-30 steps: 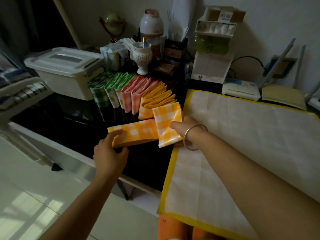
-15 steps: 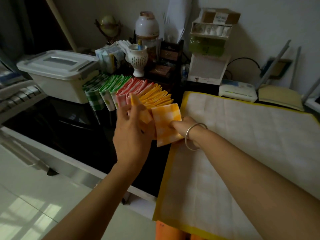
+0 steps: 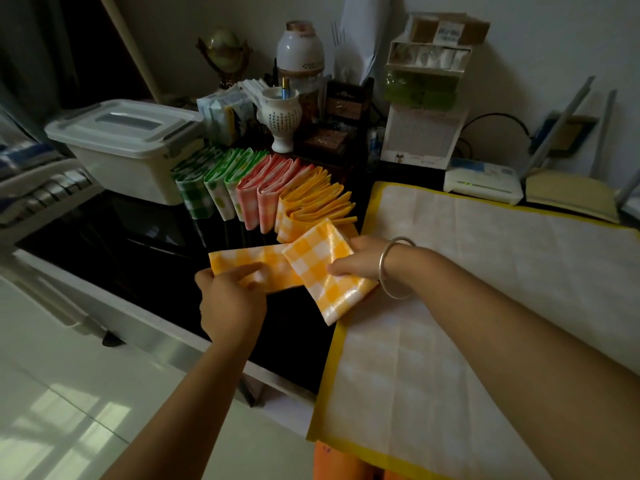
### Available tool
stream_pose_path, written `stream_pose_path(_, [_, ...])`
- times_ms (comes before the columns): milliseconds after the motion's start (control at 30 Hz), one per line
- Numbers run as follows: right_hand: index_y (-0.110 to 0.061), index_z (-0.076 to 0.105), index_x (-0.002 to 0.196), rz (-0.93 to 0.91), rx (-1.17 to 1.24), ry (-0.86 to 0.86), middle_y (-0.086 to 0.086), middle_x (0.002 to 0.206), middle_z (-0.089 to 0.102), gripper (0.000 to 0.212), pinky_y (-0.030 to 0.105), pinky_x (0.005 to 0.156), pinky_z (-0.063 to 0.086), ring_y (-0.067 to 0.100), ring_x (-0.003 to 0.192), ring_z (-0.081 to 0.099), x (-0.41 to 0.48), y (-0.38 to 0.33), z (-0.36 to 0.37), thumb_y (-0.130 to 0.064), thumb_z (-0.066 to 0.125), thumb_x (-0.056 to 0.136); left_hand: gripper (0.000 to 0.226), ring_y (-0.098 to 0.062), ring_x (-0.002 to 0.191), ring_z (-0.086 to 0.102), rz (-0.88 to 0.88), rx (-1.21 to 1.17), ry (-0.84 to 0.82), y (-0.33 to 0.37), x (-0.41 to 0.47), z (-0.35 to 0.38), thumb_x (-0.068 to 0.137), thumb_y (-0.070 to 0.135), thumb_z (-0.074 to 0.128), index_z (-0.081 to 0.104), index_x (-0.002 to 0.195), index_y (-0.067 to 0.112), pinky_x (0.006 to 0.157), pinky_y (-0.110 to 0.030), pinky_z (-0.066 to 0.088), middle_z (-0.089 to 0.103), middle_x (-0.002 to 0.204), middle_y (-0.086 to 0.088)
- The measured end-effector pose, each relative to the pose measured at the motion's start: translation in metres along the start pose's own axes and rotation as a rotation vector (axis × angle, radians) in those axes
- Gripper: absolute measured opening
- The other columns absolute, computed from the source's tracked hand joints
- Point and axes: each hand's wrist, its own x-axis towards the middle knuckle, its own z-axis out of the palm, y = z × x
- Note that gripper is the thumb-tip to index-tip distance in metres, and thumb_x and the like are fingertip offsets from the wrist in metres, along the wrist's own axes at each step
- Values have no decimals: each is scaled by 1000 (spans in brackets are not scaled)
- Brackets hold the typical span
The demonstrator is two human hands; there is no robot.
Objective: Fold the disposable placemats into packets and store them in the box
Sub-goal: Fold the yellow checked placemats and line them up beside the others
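the left hand (image 3: 228, 303) pinches the left end of a half-folded yellow checked placemat (image 3: 318, 268). the right hand (image 3: 360, 261) grips its folded right part, thumb on top. the placemat is over the dark table (image 3: 104, 244), just near of a row of packets (image 3: 263, 195). the lidded box (image 3: 128, 147) sits far left.

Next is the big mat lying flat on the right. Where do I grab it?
Pinch its near left corner, coming from the front, below the table edge. The mat lies flat, so its middle offers nothing to pinch, but that corner seems to hang past the table, leaving room for fingers underneath.
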Motion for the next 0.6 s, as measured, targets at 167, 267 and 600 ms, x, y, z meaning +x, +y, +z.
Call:
stream_pose_path(167, [-23, 56, 125, 19, -112, -20, 5, 119, 61, 72, 44, 95, 48, 27, 102, 60, 2, -9, 0, -59, 63, 63, 30, -35, 86, 52, 61, 176, -10, 0, -2, 0, 98, 21, 51, 68, 119, 34, 75, -40, 46, 36, 125, -10])
stream_pose_path(267, [-17, 56, 124, 33, -103, 41, 8, 116, 61, 56, 44, 94, 50, 30, 101, 60, 10, -10, -1, -47, 63, 78, 30, -31, 84, 52, 148, 242, 42, -2, -2, 3, 96, 18, 52, 65, 120, 29, 69, -38, 45, 36, 115, -1])
stream_pose_path(600, [-13, 51, 131, 148, -237, 195, 10, 122, 58, 57, 34, 72, 48, 31, 95, 59, 35, -23, 12, -42, 61, 83, 87, -20, 101, 62, 751, 95, 27, 25, -18, -6, 86, 26, 69, 15, 154, 31, 66, -38, 57, 48, 139, -6])
